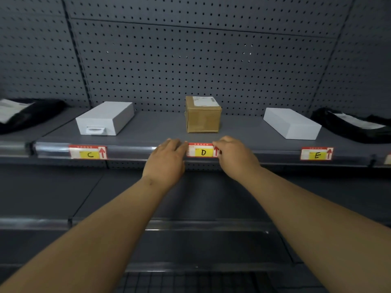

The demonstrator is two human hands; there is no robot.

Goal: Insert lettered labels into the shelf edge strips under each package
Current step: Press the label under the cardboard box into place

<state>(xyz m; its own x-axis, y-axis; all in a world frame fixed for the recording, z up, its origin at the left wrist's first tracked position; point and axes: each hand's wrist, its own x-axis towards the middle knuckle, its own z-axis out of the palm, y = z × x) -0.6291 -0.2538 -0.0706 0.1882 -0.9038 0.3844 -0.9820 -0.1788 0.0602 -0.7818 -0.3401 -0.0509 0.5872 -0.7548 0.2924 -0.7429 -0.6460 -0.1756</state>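
In the head view we see the D label (201, 150) in the shelf edge strip (131, 149), directly below the brown box (203, 117). Our left hand (168, 158) touches its left end with curled fingers; our right hand (233, 154) pinches its right end. The C label (87, 152) sits left of it, the E label (316, 153) right.

Shop or stockroom aisle, retail-style gondola shelving. Grey perforated back panel (190, 60) behind grey metal shelf (158, 127). Clear plastic edge strip (131, 150) along shelf front, holding red-and-yellow price-tag-style labels: C label (87, 152), D label (201, 150), E label (316, 153), each with red up arrow. Parcels spaced along shelf: white box (105, 118), taped cardboard box (203, 115) with shipping sticker, second white box (291, 123), black mailer bags (349, 125) at ends. More bare shelves below.
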